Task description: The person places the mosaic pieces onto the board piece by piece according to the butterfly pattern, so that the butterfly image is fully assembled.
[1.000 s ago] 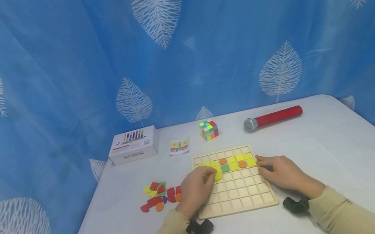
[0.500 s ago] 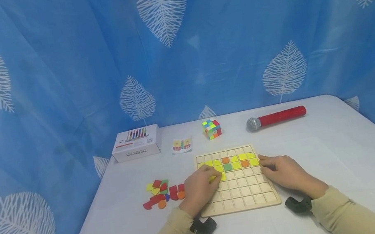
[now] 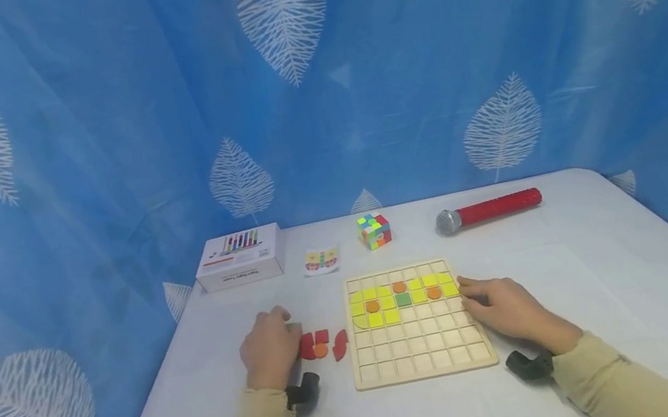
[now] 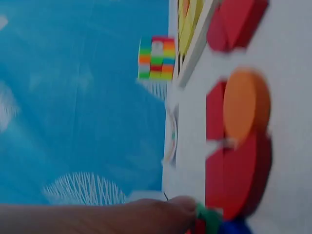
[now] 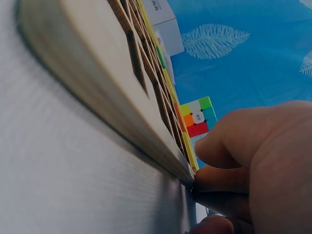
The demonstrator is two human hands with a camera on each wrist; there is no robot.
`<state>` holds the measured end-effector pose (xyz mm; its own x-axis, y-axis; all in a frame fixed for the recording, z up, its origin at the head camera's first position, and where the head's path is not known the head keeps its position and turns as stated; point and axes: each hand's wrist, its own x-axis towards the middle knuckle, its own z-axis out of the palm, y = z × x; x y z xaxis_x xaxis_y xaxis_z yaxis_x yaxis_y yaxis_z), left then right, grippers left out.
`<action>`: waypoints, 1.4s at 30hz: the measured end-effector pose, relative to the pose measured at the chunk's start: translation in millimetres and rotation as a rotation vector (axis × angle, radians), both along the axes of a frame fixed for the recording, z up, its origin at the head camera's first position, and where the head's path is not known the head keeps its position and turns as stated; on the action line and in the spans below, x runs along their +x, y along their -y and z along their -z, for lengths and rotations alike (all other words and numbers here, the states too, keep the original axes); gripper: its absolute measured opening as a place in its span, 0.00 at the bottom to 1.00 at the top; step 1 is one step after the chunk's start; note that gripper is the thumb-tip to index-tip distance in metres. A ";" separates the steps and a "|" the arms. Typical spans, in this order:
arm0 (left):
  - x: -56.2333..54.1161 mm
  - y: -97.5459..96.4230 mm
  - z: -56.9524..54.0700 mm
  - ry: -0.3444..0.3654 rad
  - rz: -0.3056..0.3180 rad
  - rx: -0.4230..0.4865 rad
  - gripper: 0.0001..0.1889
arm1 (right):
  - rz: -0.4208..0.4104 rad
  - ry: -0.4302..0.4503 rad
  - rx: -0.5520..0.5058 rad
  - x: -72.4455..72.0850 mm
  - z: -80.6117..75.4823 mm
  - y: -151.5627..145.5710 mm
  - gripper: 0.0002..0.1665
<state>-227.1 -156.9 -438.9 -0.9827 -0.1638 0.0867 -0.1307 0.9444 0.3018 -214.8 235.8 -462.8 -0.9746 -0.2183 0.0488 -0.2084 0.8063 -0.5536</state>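
Observation:
My left hand (image 3: 270, 350) is over the loose shape tiles left of the wooden grid board (image 3: 428, 363), hiding part of the pile. In the left wrist view one extended finger (image 4: 151, 214) reaches a green tile (image 4: 207, 214). Beside that hand lie red tiles (image 3: 321, 336) and an orange disc (image 3: 321, 350). Yellow tiles (image 3: 391, 317), several orange discs (image 3: 434, 293) and a green square (image 3: 403, 299) fill cells in the board's upper rows. My right hand (image 3: 504, 305) rests against the board's right edge, its fingertips touching the rim with a gap between thumb and index finger.
Behind the board stand a puzzle cube (image 3: 374, 231) and a small picture card (image 3: 320, 261). A white box (image 3: 238, 259) is at the back left, and a red microphone (image 3: 488, 209) lies at the back right. A blue leaf-patterned curtain (image 3: 398, 78) hangs behind the table.
My left hand has moved left from the board to the loose tiles, uncovering the board's yellow tiles and an orange disc on its left side. My right hand stays at the board's edge.

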 end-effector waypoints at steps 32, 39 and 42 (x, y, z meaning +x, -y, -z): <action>-4.7 25.3 5.9 0.082 0.047 0.001 0.20 | 0.020 0.012 -0.010 -0.4 2.1 1.4 0.26; -6.3 23.7 8.0 0.054 0.060 0.018 0.19 | 0.017 0.008 -0.014 0.0 0.9 2.0 0.26; -7.6 23.3 8.8 0.042 0.061 0.030 0.17 | 0.018 0.013 -0.017 0.2 0.5 2.4 0.26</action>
<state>-234.6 -180.2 -447.7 -0.9936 -0.1055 0.0408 -0.0866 0.9414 0.3259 -214.5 233.4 -463.3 -0.9790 -0.1998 0.0396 -0.1864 0.8006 -0.5695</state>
